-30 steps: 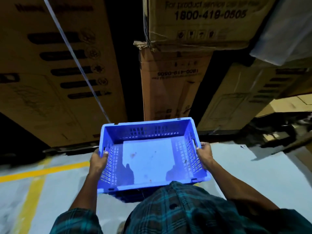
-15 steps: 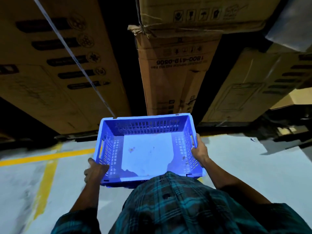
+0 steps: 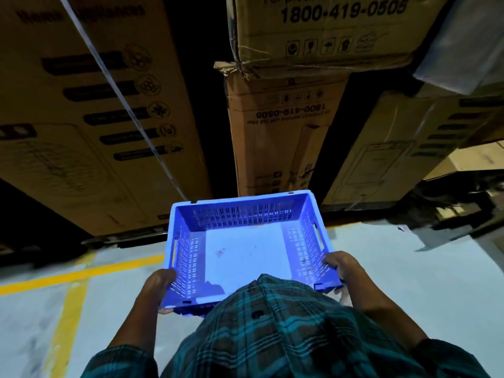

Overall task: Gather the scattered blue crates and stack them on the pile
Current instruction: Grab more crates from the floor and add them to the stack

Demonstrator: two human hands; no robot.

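Observation:
An empty blue plastic crate (image 3: 242,249) with slotted walls is held level in front of my body, above the pale floor. My left hand (image 3: 156,286) grips its near left corner from below and outside. My right hand (image 3: 341,268) clasps the near right rim, fingers wrapping under the edge. The crate's near wall is partly hidden by my checked shirt. No pile of crates shows in this view.
Tall brown cardboard cartons (image 3: 281,137) stand in rows right ahead, with dark gaps between them. A white strap (image 3: 120,96) runs diagonally over the left carton. Yellow floor lines (image 3: 81,274) mark the ground at left. Debris lies at the far right (image 3: 450,214).
The crate stays in both hands. Both hands have shifted back along the sides toward the near corners, and the view has tilted up and down across the cartons.

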